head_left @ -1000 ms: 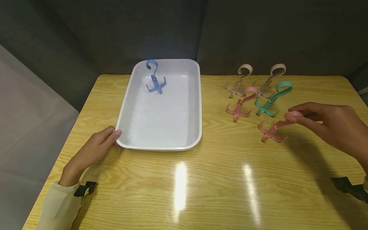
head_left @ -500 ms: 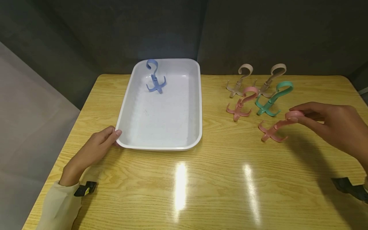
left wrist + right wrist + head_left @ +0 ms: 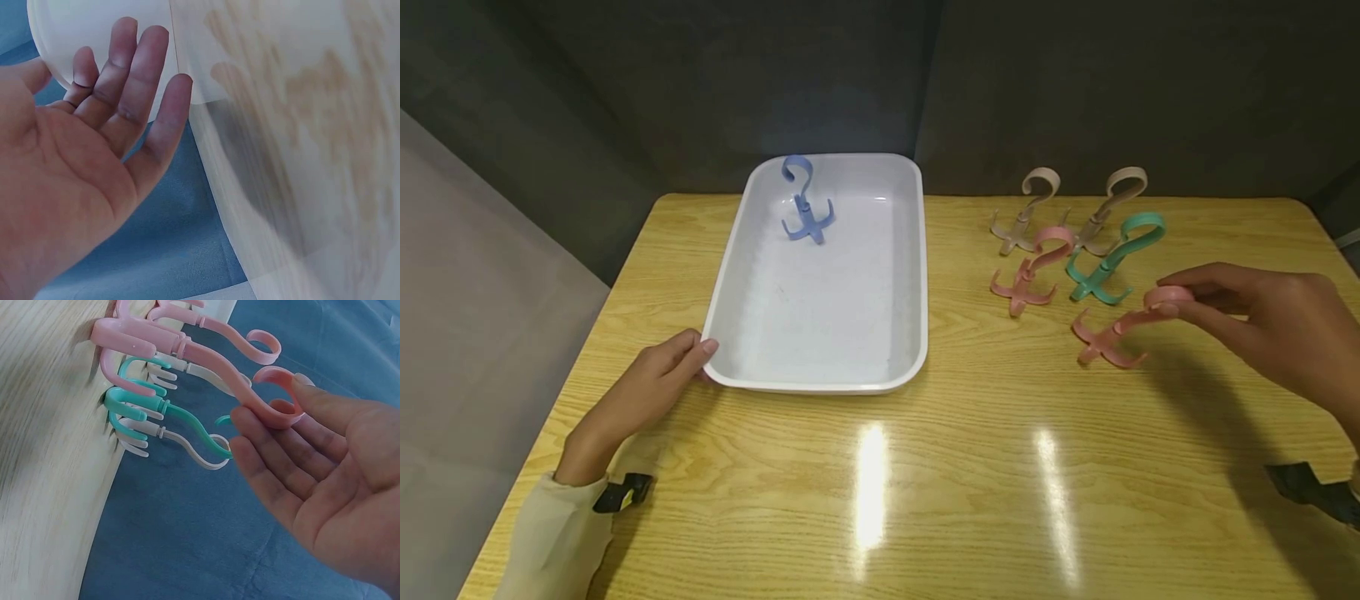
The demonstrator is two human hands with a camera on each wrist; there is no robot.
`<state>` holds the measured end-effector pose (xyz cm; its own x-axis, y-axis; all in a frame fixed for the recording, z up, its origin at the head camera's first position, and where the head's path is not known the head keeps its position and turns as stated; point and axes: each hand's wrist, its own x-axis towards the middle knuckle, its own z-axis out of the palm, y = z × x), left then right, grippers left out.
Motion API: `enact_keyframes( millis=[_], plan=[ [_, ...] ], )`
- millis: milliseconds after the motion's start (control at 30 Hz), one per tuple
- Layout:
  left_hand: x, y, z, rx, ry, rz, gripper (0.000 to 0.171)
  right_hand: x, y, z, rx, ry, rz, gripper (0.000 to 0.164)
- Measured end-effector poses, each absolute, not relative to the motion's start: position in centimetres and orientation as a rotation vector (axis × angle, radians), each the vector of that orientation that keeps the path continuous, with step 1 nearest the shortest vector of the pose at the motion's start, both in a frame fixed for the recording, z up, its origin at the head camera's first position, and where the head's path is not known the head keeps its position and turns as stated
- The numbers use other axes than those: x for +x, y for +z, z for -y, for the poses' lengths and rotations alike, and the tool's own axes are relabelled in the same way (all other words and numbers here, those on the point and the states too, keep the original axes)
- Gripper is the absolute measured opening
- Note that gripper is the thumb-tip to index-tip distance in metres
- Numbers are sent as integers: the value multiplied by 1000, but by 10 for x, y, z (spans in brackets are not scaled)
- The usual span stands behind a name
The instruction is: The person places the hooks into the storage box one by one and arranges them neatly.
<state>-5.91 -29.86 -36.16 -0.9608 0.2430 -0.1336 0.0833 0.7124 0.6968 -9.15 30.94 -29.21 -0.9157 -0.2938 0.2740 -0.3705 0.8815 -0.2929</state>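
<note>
At the tray's near left corner, my left hand [image 3: 651, 379] grips the rim of a white plastic tray [image 3: 805, 387]. Its thumb lies over the rim in the head view; the left wrist view shows the other fingers [image 3: 145, 75] extended by the tray's side. My right hand [image 3: 1277, 329] pinches the curled top of a pink four-prong hanging hook [image 3: 1105, 343] between thumb and fingertips. That hook [image 3: 215, 357] leans, its prongs at or just above the table; I cannot tell which. Inside the tray, a blue hook [image 3: 807, 221] stands at the back left.
Left of the held hook stand a second pink hook [image 3: 1021, 283] and a green hook [image 3: 1097, 273], close together. Two beige hooks [image 3: 1017, 229] stand behind them near the table's back edge. A dark curtain [image 3: 1037, 83] hangs behind the wooden table [image 3: 962, 492].
The prongs of the held pink hook have shifted very slightly up and left in the head view. My left hand, the tray and the other hooks have stayed in place.
</note>
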Motion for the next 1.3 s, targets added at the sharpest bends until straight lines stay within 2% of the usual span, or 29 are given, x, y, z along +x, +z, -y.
enact_keyframes(
  millis=[600, 867, 1300],
  plan=[
    [-59, -362, 299, 265, 1087, -2713, 38, -91, -281, -303, 545, 539, 2715, 22],
    [-58, -363, 300, 267, 1096, -2708, 38, -96, -275, -302, 658, 773, 2606, 18],
    [-60, -361, 298, 262, 1097, -2708, 38, -101, -257, -291, 600, 801, 2622, 19]
  ],
)
